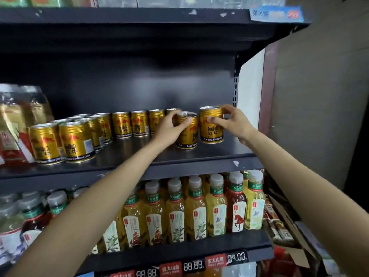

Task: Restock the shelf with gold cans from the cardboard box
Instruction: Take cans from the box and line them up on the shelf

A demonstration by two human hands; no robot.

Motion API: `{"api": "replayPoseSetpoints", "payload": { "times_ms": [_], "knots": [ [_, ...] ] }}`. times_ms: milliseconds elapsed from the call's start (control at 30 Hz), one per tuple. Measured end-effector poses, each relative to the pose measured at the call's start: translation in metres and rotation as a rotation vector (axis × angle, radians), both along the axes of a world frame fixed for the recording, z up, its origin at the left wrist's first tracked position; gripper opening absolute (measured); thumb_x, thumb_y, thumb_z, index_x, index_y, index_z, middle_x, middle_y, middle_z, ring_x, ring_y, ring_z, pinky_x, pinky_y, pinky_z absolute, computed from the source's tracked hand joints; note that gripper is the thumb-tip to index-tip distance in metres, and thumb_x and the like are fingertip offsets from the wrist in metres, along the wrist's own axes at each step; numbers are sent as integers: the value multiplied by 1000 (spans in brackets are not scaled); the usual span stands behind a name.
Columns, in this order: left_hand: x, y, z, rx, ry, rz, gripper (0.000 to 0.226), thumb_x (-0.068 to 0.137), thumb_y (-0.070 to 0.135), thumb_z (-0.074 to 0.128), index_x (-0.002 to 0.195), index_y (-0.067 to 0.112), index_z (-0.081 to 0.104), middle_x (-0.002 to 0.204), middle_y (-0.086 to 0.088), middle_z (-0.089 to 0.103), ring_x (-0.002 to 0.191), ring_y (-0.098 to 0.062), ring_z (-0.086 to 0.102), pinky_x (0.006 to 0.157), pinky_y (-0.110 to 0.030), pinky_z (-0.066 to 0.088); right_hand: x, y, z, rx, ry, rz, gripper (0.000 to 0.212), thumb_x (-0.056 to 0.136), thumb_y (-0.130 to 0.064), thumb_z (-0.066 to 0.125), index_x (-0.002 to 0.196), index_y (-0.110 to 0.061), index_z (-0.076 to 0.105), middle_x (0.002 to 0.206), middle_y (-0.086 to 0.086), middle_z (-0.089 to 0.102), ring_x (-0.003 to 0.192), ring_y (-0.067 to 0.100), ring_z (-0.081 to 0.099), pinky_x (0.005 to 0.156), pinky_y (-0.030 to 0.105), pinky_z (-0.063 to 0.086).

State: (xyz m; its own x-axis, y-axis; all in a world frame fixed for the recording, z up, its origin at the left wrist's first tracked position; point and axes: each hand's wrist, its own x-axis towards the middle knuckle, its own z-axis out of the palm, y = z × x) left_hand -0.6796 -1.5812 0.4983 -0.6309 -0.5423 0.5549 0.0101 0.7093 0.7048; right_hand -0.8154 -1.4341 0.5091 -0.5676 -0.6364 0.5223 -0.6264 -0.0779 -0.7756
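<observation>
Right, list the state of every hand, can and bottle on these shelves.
Left hand: gripping gold can, upright on dark metal shelf.
Right hand: gripping second gold can, upright.
Row of gold cans: upright, unheld.
Yellow tea bottles: upright, capped.

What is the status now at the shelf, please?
Left hand shut on gold can. Right hand shut on second can. Both cans on shelf. Nothing blocking.
</observation>
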Motion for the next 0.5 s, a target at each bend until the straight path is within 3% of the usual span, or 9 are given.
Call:
{"api": "replayPoseSetpoints", "payload": {
  "times_ms": [167, 267, 367, 500],
  "knots": [
    [-7, -5, 3, -76, -116, 55, 61, 90, 48, 51, 140, 16, 37, 141, -7, 46, 127, -23, 44, 94, -28, 38, -13, -8, -6, 33, 14, -8, 60, 82, -21, 70, 133, -10, 41, 128, 13, 52, 116, 28, 53, 95, 41, 50],
    [2, -5, 2, -395, -217, 236, 82, 78, 63, 57, 141, 18, 31, 145, -8, 38, 131, -25, 39, 99, -37, 39, -17, -9, -11, 66, 61, -14, 61, 83, -23, 68, 135, -12, 38, 133, 11, 50, 119, 26, 51, 94, 36, 48],
    [3, -4, -1, -600, -262, 351, 90, 65, 70, 65, 135, 24, 33, 139, -11, 35, 125, -30, 43, 92, -41, 43, -17, -9, -11, 132, 316, -89, 74, 76, -37, 73, 136, -18, 35, 134, 9, 47, 116, 23, 51, 91, 33, 47],
    [-9, -13, 8, -542, -272, 228, 70, 69, 57, 72, 124, 27, 43, 133, -5, 41, 119, -23, 47, 84, -29, 38, -23, -16, -6, 219, 554, -203, 70, 69, -43, 78, 127, -22, 42, 123, 12, 54, 107, 27, 54, 86, 35, 48]
  ]
}}
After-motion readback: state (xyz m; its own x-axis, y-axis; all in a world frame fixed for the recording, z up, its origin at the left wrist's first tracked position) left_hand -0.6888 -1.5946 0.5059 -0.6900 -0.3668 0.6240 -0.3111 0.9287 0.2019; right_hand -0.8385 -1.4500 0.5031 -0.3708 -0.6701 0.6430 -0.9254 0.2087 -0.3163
